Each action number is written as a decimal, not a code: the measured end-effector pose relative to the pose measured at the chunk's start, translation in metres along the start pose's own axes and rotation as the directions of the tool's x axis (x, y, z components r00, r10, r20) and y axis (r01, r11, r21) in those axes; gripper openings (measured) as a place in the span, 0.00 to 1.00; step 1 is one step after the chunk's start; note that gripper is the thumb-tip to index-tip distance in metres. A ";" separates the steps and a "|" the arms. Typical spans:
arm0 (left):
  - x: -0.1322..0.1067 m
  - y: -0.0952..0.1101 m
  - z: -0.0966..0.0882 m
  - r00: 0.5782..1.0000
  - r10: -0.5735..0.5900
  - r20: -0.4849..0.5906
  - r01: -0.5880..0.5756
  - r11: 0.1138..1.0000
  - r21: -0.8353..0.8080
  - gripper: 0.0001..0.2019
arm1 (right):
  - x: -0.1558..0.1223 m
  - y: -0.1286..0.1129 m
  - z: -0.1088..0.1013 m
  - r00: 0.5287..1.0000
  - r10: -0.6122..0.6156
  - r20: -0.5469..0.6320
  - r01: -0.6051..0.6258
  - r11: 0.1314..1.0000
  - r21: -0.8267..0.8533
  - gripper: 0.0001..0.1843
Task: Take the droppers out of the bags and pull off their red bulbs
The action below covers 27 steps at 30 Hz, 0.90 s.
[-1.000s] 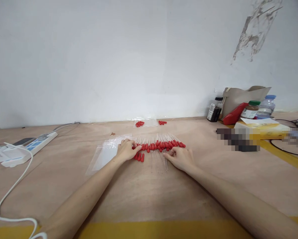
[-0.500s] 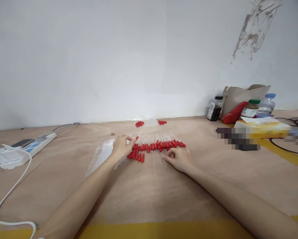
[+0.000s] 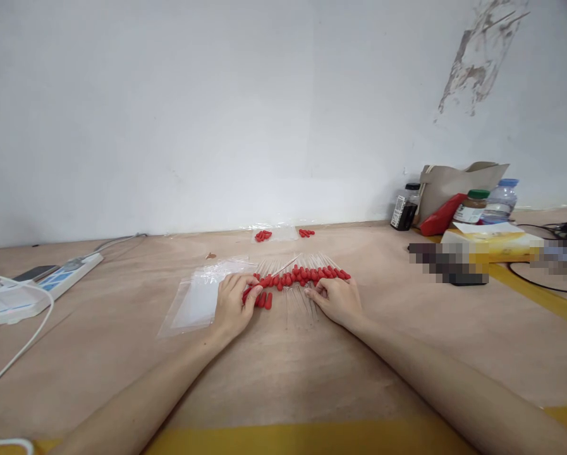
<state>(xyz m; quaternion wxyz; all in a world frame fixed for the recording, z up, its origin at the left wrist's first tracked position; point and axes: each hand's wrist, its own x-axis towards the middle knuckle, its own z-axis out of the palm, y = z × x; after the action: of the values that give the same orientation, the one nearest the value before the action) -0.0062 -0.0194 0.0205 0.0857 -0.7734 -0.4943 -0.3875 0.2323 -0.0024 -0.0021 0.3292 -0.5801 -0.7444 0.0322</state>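
Observation:
A row of glass droppers with red rubber bulbs (image 3: 306, 275) lies on the table (image 3: 283, 360) in front of me. My left hand (image 3: 233, 304) is closed in a pinch on one dropper (image 3: 274, 276) by its red bulb, the glass tip raised up to the right. Loose red bulbs (image 3: 265, 301) lie just right of that hand. My right hand (image 3: 336, 299) has its fingers curled on bare glass tubes (image 3: 302, 303) lying below the row. A stack of clear plastic bags (image 3: 200, 297) lies under and left of my left hand.
More red bulbs (image 3: 264, 236) lie on plastic by the wall. A power strip (image 3: 50, 284) with a white cable (image 3: 12, 360) is at the left. Bottles, a jar (image 3: 473, 207), a paper bag (image 3: 454, 183) and a yellow box (image 3: 492, 243) stand at the right.
My left hand drew back toward me from the row's left end, now holding a dropper lifted by its bulb. My right hand shifted slightly left on the glass tubes.

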 end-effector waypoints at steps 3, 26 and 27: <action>-0.007 0.000 0.001 0.999 0.028 0.025 -0.028 1.000 0.003 0.06 | -0.002 0.004 -0.002 0.996 0.014 -0.088 -0.009 0.998 0.063 0.11; -0.013 0.023 0.008 0.912 0.391 0.123 -0.385 0.920 -0.067 0.08 | -0.022 -0.008 -0.007 0.758 -0.640 -0.124 0.642 0.766 -0.036 0.11; -0.013 0.023 0.009 0.909 0.398 0.122 -0.393 0.917 -0.066 0.07 | -0.023 -0.009 -0.008 0.751 -0.649 -0.124 0.650 0.759 -0.040 0.11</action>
<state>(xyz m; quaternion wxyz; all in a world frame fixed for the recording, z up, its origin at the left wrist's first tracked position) 0.0147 -0.0356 0.0114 0.1138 -0.8831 -0.3243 -0.3194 0.2316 -0.0280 -0.0023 0.3695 -0.2856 -0.8761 -0.1200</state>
